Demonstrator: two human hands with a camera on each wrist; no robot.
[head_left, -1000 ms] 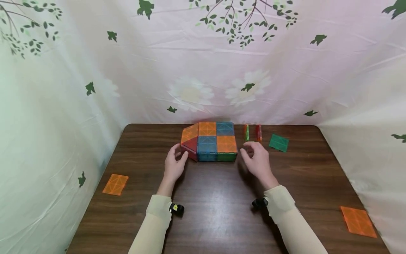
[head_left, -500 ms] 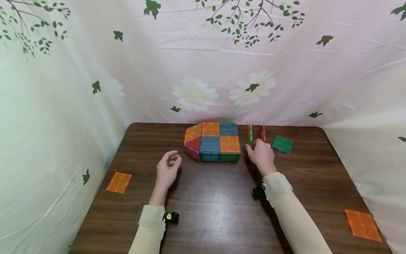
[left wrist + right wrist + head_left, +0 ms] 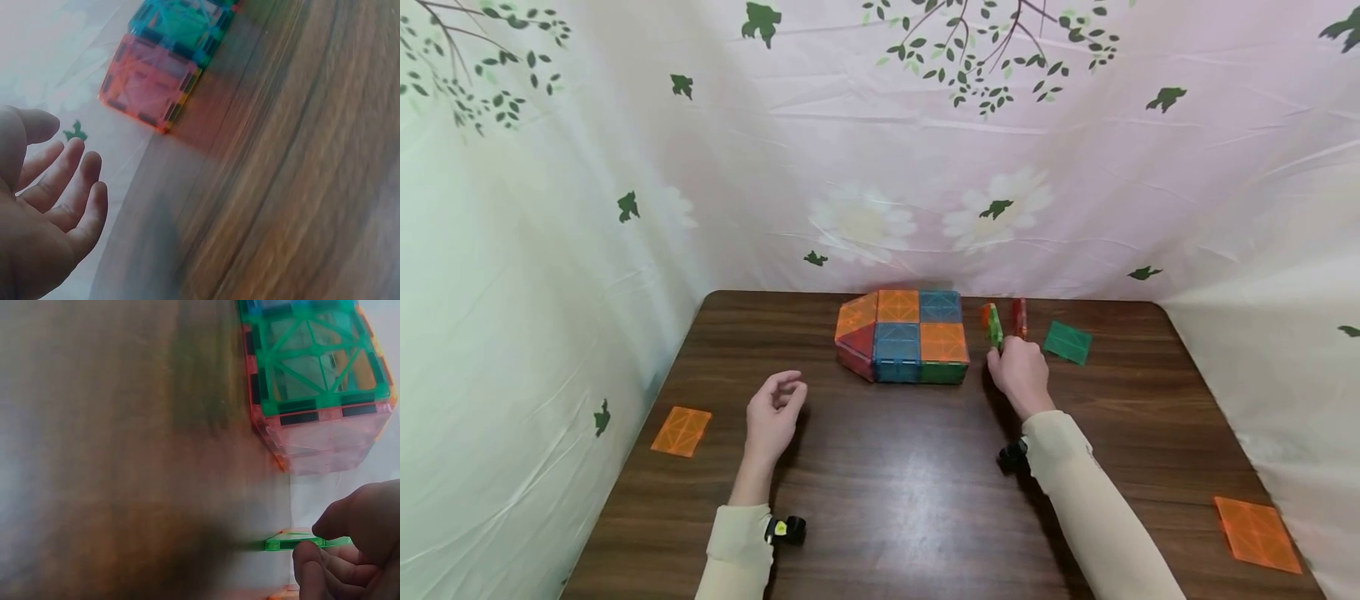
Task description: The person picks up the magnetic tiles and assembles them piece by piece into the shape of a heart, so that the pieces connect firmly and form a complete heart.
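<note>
My right hand [image 3: 1022, 375] pinches an upright green magnetic tile [image 3: 996, 327] between thumb and fingers, clear in the right wrist view, where the green tile [image 3: 284, 544] meets the fingertips. Part of an orange tile [image 3: 986, 316] shows behind it. A red tile [image 3: 1019, 317] stands on edge just beyond that hand. To the left sits a low box of joined magnetic tiles [image 3: 898, 340], orange, blue, red and green, with a pointed left end. My left hand [image 3: 771, 423] hangs over the table apart from the box, fingers loosely bent around nothing.
A green tile [image 3: 1067, 342] lies flat right of the right hand. One orange tile [image 3: 681, 432] lies at the table's left, another orange tile [image 3: 1257, 534] near its right edge. Behind the wooden table [image 3: 887, 500] hangs a patterned curtain [image 3: 887, 150].
My left hand has drawn back from the box, leftward and nearer. My right hand has moved from beside the box to the green tile, which now tilts in its fingers.
</note>
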